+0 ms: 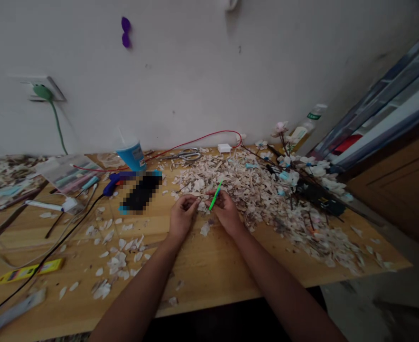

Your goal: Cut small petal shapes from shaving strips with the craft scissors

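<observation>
The left forearm [141, 280] and right forearm [276, 275] lie closest, reaching over the wooden table [209, 280] from the near side of the petal heap [252, 194]. Well left of the heap is a yellow packet [30, 271]; nearer to it come a blue tool [111, 184] on a black cord, loose petals [117, 261], a blurred-out dark object [141, 192] and a blue cup [131, 156].

At the heap's near left edge is the left hand [183, 214], fingers curled and thumb drawn in to a narrow gap; whether a petal sits there I cannot tell. Just right of it, in front of the heap, the right hand [227, 212] has a slim green stick [215, 195] in its fingers, slanted with the upper end leaning right over the petals. The stick is probably light, stiff and smooth, best gripped around its middle with thumb and fingertips. The petals look thin, soft and nearly weightless, easily creased or torn, so a light pinch at one edge should suit them. Against the heap's right side, white flowers [289, 178] stand on dark twigs, a bottle [307, 126] behind them.
</observation>
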`<control>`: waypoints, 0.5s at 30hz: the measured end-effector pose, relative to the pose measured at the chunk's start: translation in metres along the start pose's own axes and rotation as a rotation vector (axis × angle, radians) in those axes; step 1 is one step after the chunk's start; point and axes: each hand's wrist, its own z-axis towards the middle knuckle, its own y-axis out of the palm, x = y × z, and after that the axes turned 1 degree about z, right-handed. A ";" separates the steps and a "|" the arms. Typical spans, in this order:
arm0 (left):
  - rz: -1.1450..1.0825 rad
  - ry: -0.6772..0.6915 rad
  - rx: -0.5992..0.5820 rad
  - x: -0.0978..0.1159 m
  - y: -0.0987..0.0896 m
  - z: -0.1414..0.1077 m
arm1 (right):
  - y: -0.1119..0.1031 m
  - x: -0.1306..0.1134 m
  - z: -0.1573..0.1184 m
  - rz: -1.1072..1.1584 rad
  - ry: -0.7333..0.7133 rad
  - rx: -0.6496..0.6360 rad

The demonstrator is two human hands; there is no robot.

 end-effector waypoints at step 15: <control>0.235 0.069 -0.042 -0.005 -0.003 0.000 | -0.002 0.010 0.003 0.031 0.029 0.006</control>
